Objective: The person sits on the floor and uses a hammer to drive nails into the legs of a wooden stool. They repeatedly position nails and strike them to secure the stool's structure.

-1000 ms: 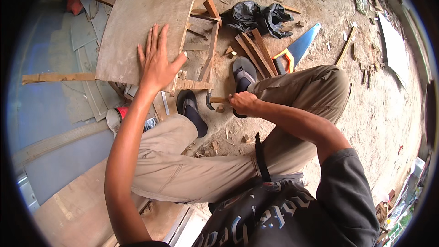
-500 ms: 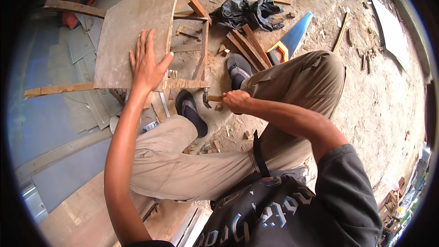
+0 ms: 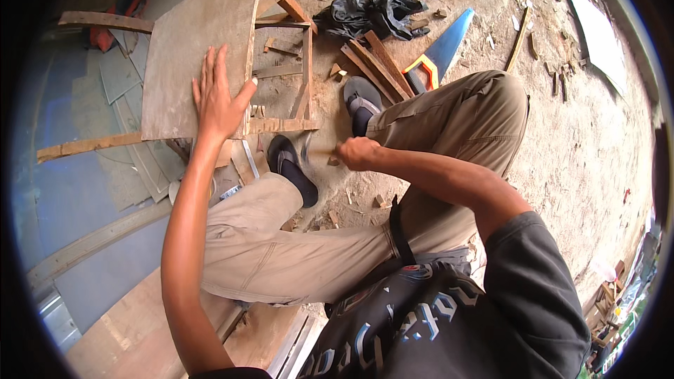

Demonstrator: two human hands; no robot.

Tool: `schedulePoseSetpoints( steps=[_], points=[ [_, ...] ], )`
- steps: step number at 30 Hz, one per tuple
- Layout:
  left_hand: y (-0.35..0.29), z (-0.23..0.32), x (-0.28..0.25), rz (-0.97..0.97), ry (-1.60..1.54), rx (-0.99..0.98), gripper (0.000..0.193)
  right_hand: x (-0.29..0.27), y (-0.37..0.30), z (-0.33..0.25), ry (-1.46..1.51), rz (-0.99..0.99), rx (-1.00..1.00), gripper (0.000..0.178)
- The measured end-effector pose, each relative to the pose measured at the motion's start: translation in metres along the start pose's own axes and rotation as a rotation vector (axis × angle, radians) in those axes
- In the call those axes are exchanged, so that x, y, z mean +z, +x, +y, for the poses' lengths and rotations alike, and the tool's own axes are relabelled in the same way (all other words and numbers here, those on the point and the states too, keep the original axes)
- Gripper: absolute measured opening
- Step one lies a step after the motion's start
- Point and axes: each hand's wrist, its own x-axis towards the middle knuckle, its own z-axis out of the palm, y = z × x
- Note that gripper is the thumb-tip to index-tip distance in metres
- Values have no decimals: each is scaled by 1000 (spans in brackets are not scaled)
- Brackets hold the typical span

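Wooden frame (image 3: 307,63) out in front and toward the left, beyond the left shoe (image 3: 283,158), with a wide flat board (image 3: 186,24) facing up from it and two long legs (image 3: 91,147) pointing off leftward. Beside its far corner, a black bag (image 3: 372,12); farther right, a blue-bladed saw (image 3: 449,42) and loose wood strips (image 3: 379,67) near the right shoe (image 3: 361,95), all on the dusty floor (image 3: 562,140). Just changed: hammer (image 3: 321,151) now smeared by motion, after being sharp and close under the end of the near rail (image 3: 284,125); a little lower and apparently apart from it, so probably in mid-swing. Left hand (image 3: 221,105) at the same place on the board, suggesting a steady brace: grip spread flat, fingers apart, clamped on nothing, thumb at the board's edge. Right hand (image 3: 359,153): grip wrapped firmly around the hammer's handle. Exact angle of the hammer's head too blurred to tell.
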Motion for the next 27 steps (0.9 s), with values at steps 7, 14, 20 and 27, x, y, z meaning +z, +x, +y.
schedulePoseSetpoints(
  steps=[7,14,20,27],
  points=[
    [5,-1,1,-2,0,-13,87,0,2,8,-155,-28,-131,25],
    [4,0,1,38,-17,17,84,-28,-13,19,-170,-77,-114,25],
    [3,2,-1,46,-27,36,73,-69,-26,21,-235,-12,-227,29],
    [-16,2,-23,-118,-69,157,76,-122,-20,66,-103,153,25,38]
  ],
)
